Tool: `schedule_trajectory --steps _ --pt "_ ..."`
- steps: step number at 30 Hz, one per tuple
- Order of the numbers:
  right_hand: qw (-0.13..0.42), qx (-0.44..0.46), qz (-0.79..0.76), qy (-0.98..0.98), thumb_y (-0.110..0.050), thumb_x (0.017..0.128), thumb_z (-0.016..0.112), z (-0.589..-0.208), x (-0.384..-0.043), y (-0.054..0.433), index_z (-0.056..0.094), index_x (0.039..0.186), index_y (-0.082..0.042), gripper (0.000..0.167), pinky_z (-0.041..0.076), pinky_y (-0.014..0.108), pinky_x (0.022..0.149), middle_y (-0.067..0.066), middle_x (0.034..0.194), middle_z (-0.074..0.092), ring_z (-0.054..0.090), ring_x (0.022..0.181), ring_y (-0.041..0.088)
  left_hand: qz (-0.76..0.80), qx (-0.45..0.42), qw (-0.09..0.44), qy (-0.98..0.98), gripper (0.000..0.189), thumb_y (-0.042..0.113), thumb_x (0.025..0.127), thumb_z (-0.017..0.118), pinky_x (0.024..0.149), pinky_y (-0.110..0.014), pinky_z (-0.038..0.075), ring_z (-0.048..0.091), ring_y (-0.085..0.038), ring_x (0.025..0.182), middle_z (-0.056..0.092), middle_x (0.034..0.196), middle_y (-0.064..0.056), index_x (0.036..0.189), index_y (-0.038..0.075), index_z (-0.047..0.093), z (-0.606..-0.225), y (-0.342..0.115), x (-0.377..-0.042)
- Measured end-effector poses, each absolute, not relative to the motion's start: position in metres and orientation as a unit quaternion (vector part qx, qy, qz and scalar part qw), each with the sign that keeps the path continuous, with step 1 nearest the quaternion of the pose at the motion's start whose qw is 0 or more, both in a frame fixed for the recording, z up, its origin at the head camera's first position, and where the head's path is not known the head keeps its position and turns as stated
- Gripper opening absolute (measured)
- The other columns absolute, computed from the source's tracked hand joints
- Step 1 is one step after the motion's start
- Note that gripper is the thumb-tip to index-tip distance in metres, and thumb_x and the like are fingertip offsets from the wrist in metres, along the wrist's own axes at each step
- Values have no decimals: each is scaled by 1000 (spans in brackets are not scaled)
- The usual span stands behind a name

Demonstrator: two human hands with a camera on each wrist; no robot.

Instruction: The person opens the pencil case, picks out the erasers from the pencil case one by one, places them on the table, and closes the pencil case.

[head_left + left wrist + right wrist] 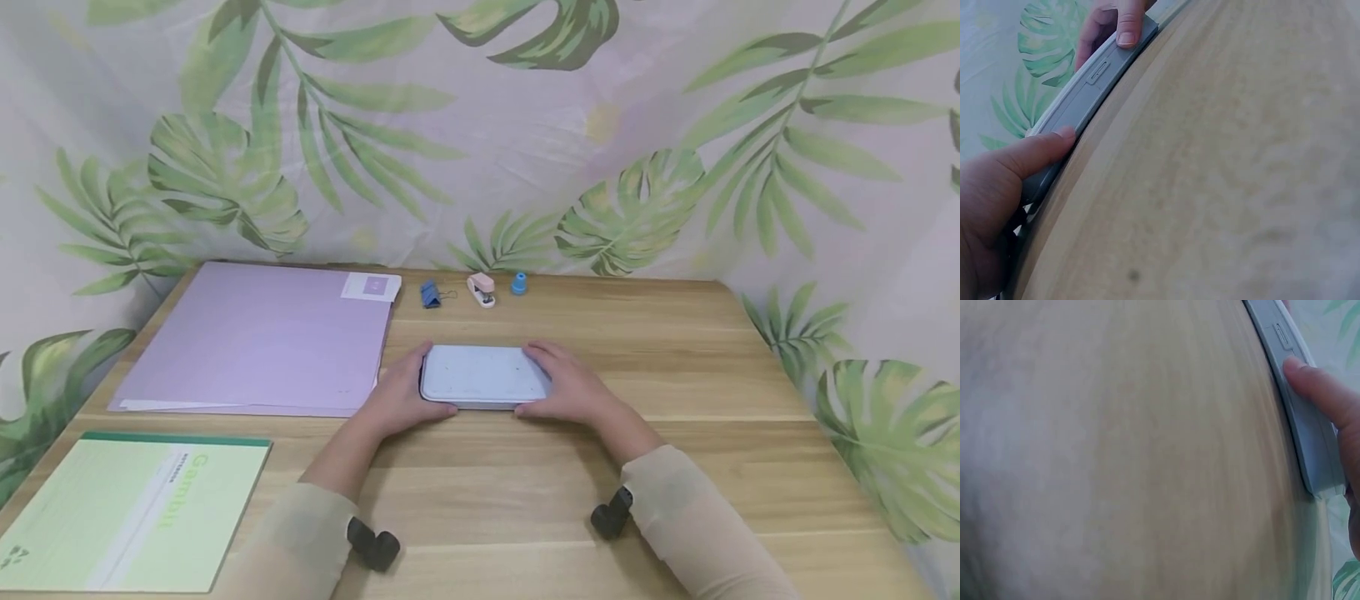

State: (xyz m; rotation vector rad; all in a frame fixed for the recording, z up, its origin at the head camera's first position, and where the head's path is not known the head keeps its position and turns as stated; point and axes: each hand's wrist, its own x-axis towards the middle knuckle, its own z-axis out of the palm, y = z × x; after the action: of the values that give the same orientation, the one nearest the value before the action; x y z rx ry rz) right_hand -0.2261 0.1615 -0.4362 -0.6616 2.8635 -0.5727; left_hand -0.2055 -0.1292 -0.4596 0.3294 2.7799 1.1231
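Observation:
A flat, pale blue rectangular case [483,375] with rounded corners lies level at the middle of the wooden table. My left hand [399,396] grips its left end, thumb along the near side and fingers round toward the back corner. At the other end my right hand [573,390] holds it the same way. In the left wrist view, the grey-blue side of the case [1079,103] shows a small raised rectangular catch between both thumbs. The right wrist view has my right thumb [1319,387] pressed on that side, beside the catch. The case's underside is hidden.
Behind the case stand a blue binder clip [430,294], a pink and white stapler [482,290] and a small blue cone-shaped piece [519,284]. A purple folder [262,342] lies at the back left, with a green notebook [142,508] nearer. A leaf-print cloth [510,167] hangs behind the table.

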Motion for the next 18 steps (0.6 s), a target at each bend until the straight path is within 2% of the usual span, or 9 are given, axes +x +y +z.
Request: schedule_trajectory --steps 11,18 --pt "57 -220 -210 951 -61 67 80 -441 -227 159 37 151 -11 107 30 52 118 14 154 38 32 145 34 370 98 63 922 118 47 64 87 118 -52 30 35 -39 143 36 155 -21 153 3 24 -457 -126 -206" --pt "68 -215 -205 952 -60 65 82 -441 -227 156 35 152 -11 109 30 52 118 14 155 37 30 146 34 367 92 66 923 117 47 65 87 117 -53 31 35 -40 143 36 155 -21 153 3 23 -458 -126 -203"
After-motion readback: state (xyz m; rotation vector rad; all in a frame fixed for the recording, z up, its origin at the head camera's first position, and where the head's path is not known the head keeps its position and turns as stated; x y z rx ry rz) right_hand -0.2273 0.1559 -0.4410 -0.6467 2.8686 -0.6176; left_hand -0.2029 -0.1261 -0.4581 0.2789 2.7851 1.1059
